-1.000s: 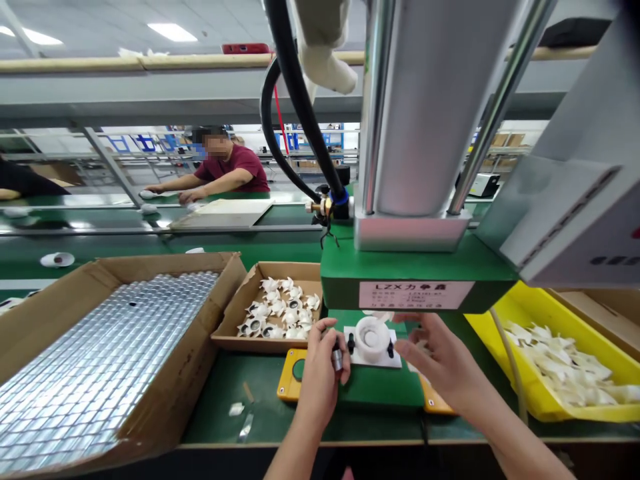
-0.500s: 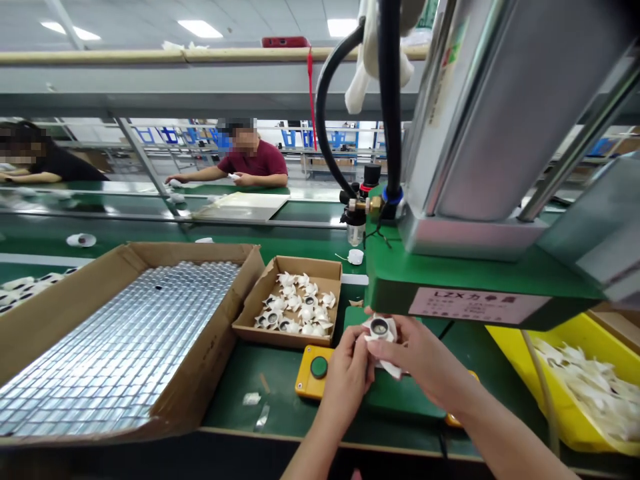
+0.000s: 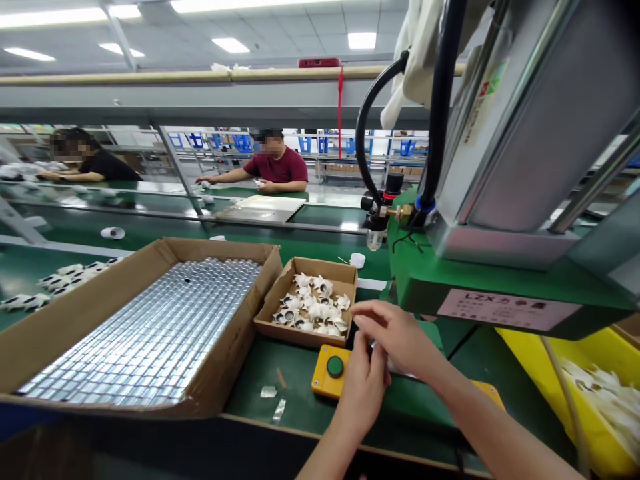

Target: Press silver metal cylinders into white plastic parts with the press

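A: Hands, how many?
B: Two. Left hand [image 3: 363,393] curls just beside one yellow button box [image 3: 323,381]; right hand [image 3: 403,337] bends over the left, fingers [image 3: 369,312] half closed; their hold I cannot tell.
A: Changed?
B: White part, before visible between them, shows no more.

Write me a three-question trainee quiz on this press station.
1. True or false: the green button sits in a yellow housing.
2. What fills the small cardboard box? A) white impellers B) screws C) tape rolls
3. Fill in: the left hand and right hand meet just right of the button, below the green ____.
Key: 1 true; 2 A; 3 press.
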Demonstrator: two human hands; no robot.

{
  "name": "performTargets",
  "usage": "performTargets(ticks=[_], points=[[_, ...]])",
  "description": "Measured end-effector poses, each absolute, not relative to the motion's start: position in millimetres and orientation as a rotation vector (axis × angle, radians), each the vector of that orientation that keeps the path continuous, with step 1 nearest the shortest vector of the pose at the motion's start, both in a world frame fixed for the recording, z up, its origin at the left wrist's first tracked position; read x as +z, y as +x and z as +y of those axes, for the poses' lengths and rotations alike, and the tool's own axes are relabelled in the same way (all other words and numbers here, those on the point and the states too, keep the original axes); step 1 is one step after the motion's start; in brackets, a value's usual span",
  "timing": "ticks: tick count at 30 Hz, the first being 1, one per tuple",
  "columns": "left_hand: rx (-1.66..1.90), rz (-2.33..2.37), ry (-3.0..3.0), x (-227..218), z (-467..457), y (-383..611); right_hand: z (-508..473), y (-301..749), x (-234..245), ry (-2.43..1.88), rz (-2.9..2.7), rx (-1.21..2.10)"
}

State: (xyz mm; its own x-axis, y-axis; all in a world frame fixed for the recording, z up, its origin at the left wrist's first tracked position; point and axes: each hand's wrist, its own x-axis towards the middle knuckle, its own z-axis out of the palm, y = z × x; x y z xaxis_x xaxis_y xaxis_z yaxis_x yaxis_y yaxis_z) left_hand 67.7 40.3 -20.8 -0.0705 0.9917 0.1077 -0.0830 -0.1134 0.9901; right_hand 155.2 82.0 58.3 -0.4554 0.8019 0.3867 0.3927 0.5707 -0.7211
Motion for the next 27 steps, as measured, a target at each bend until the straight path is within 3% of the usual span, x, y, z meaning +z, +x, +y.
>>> performTargets(ticks=[7,21,27], points=[[1.377,1.084,1.170,-18.0,37.1,68.2,31.5,233.0,22.3,-1.023,-2.097,0.325],[1.251,0.396,0.636,60.0,60.1,121.5,-10.2,344.7,4.9,-1.454,-1.773,0.392],[1.208,0.319,0.560,63.0,54.6,119.7,8.3,408.3,1.3,-1.688,-1.751,0.106]])
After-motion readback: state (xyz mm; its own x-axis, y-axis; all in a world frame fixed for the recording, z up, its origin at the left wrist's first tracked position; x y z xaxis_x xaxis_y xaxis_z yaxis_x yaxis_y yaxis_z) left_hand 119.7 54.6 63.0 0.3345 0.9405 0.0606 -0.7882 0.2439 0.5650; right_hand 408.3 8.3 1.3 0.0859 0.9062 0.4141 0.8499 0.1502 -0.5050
